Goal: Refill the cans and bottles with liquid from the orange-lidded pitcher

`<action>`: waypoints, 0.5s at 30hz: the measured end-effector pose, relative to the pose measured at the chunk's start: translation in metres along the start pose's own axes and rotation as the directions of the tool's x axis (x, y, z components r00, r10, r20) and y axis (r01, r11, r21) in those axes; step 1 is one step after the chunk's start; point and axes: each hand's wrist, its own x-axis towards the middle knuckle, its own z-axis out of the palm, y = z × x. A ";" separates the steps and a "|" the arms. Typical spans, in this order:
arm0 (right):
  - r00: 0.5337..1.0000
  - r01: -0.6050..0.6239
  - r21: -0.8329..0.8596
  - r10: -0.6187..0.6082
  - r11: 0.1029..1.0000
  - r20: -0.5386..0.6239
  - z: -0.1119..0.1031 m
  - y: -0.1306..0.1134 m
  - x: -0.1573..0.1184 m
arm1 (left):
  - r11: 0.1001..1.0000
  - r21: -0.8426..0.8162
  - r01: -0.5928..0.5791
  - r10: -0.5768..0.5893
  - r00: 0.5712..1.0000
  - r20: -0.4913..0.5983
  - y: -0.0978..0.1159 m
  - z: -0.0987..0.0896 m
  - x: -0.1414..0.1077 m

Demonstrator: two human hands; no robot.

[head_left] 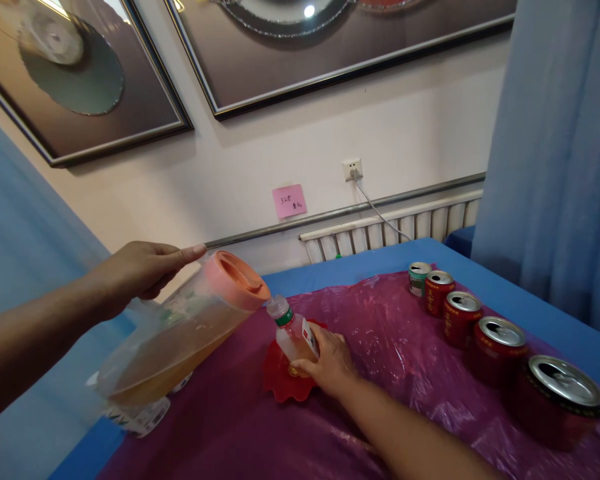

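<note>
Covering much of the worktop (405, 255), purple sheeting (220, 417) presumably guards against drips. The left hand (143, 270) has its grip closed on the tilted jug (187, 333), lip at the bottle (291, 337), likely so liquid (165, 379) runs across; the right hand (334, 360), grip wrapped round the bottle, probably steadies it above the red dish (280, 387). The jug looks cloudy and pink-lidded, the bottle clear, green-banded.

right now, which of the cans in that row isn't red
The can at the far end of the row, closest to the wall: its side is green and white, while the four nearer cans are red.
</note>
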 end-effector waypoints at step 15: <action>0.999 0.031 0.020 -0.031 0.999 -0.012 -0.003 -0.003 0.000 | 0.997 0.054 -0.053 0.052 0.998 0.024 -0.005 0.001 0.005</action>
